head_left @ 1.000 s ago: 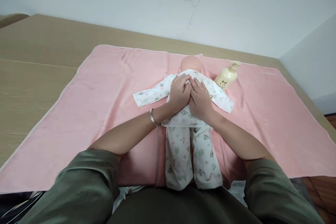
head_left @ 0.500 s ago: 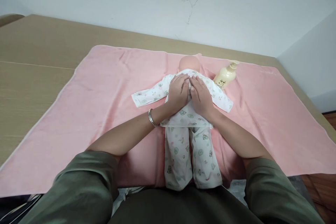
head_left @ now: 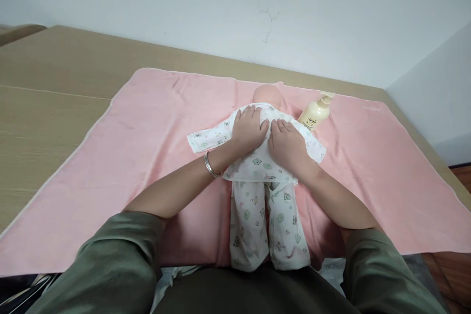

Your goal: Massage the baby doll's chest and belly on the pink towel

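Observation:
A baby doll (head_left: 268,93) lies face down with its head toward the wall, dressed in a white printed top (head_left: 257,169) and matching trousers (head_left: 250,225). Its sleeves stretch out to both sides. On the left side of its upper back rests my left hand (head_left: 249,130), flat with fingers extended. My right hand (head_left: 289,144) lies flat on the right side of the back, fingers pointing up toward the shoulder. A narrow strip of cloth shows between the two hands. Neither hand grasps anything.
Beneath the doll a pink blanket (head_left: 165,122) is spread over a wooden table (head_left: 73,68). A cream pump bottle (head_left: 315,112) lies tilted on the blanket, right of the doll's head. Behind the table stands a white wall (head_left: 165,5).
My hands have moved apart from the middle of the doll's back, the left leftward and the right outward and slightly down. The camera view has tilted up a little.

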Motion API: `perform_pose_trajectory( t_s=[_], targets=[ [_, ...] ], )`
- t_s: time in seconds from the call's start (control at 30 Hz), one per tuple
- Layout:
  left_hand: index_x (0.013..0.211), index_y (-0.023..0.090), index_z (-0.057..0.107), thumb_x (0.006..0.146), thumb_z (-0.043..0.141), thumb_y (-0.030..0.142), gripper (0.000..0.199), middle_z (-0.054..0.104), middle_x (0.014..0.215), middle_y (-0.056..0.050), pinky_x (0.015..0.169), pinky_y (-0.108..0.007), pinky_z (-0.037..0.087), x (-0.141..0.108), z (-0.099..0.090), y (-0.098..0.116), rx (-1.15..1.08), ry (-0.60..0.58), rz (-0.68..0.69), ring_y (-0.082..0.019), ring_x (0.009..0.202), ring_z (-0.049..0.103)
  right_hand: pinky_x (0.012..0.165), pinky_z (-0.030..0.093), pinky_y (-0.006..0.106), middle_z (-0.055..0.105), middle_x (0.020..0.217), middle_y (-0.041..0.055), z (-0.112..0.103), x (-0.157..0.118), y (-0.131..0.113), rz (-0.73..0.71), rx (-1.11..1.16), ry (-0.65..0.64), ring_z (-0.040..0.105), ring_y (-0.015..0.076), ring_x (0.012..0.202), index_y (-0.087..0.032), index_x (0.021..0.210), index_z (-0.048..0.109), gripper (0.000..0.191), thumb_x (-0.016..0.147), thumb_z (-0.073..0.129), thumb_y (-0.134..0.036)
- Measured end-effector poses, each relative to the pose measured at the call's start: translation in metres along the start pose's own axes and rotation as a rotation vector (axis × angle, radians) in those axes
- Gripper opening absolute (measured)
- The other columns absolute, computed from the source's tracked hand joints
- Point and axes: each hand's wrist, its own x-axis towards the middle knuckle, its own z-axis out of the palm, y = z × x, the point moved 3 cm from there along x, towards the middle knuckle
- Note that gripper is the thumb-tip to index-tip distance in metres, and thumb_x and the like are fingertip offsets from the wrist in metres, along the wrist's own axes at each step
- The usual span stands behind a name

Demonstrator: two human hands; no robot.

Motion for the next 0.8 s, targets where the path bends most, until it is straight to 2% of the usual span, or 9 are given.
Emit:
perform_pose_trajectory(
  t_s=[0.1,0.2,0.3,0.43,0.5,0.57,0.63,0.7,0.8],
  targets=[
    [0.136,-0.009,0.05,0.095,0.034,0.028,0.057,0.048,0.139,-0.028,0.117,-0.052,0.03,-0.012,-0.001,0.014,0.093,0.019,0.097,-0.037,0.135,0.043,0.119,0.029,0.046,0.044,0.143,0.0225,0.002,0.012,0.013,0.024,0.062,-0.086,0.04,0.0312,0.137,0.008,0.142,0.048,0.052,0.098,0.034,-0.017],
    [0.138,-0.01,0.047,0.096,0.027,0.022,0.057,0.043,0.144,-0.027,0.12,-0.05,0.027,-0.02,-0.002,0.022,0.091,-0.031,0.165,-0.035,0.141,0.037,0.121,0.027,0.043,0.035,0.15,0.0198,0.008,0.023,0.028,0.076,0.126,-0.123,0.032,0.0295,0.143,0.008,0.147,0.041,0.056,0.101,0.034,-0.024],
    [0.142,-0.006,0.046,0.097,0.028,0.022,0.056,0.04,0.148,-0.024,0.12,-0.05,0.027,-0.014,-0.006,0.019,0.038,-0.118,0.134,-0.032,0.143,0.034,0.118,0.03,0.044,0.046,0.141,0.0226,0.01,0.021,0.024,0.058,0.059,-0.012,0.041,0.0326,0.136,0.01,0.141,0.047,0.053,0.101,0.036,-0.023],
    [0.144,-0.003,0.044,0.096,0.035,0.027,0.057,0.036,0.15,-0.023,0.121,-0.05,0.024,0.0,-0.007,0.007,0.028,-0.197,0.061,-0.031,0.145,0.031,0.105,0.042,0.044,0.061,0.116,0.0243,0.003,0.006,0.004,0.06,-0.063,0.062,0.056,0.0346,0.114,0.006,0.116,0.063,0.043,0.102,0.034,-0.021],
    [0.142,-0.005,0.045,0.096,0.038,0.03,0.058,0.038,0.149,-0.024,0.121,-0.051,0.025,0.001,-0.005,0.005,0.054,-0.137,0.06,-0.032,0.144,0.032,0.101,0.044,0.045,0.062,0.109,0.0236,-0.001,0.002,0.0,0.061,-0.089,0.041,0.058,0.0343,0.108,0.004,0.109,0.066,0.041,0.102,0.032,-0.019],
    [0.138,-0.007,0.049,0.096,0.038,0.031,0.058,0.043,0.144,-0.026,0.119,-0.052,0.028,-0.004,-0.002,0.007,0.083,-0.038,0.091,-0.035,0.14,0.038,0.102,0.044,0.044,0.063,0.112,0.0221,-0.003,0.005,0.003,0.062,-0.071,0.01,0.057,0.034,0.111,0.002,0.11,0.066,0.039,0.102,0.034,-0.019],
    [0.133,-0.008,0.053,0.097,0.034,0.031,0.057,0.05,0.138,-0.027,0.116,-0.052,0.033,-0.012,0.0,0.011,0.108,0.046,0.131,-0.037,0.134,0.045,0.109,0.039,0.044,0.058,0.127,0.0201,-0.001,0.012,0.013,0.077,-0.006,-0.046,0.051,0.0328,0.125,0.003,0.124,0.062,0.04,0.102,0.038,-0.021],
    [0.129,-0.008,0.057,0.098,0.03,0.031,0.057,0.054,0.132,-0.026,0.113,-0.05,0.036,-0.017,-0.001,0.015,0.123,0.092,0.164,-0.037,0.129,0.05,0.118,0.03,0.043,0.044,0.145,0.0176,0.005,0.02,0.025,0.095,0.067,-0.108,0.038,0.0297,0.138,0.004,0.142,0.048,0.049,0.103,0.04,-0.024],
    [0.123,-0.004,0.062,0.096,0.034,0.031,0.053,0.057,0.13,-0.024,0.113,-0.051,0.036,-0.013,-0.008,0.015,0.135,0.07,0.154,-0.037,0.128,0.05,0.122,0.02,0.045,0.034,0.151,0.0164,0.012,0.025,0.03,0.091,0.108,-0.121,0.029,0.0283,0.144,0.004,0.149,0.038,0.054,0.104,0.038,-0.024]
  ],
)
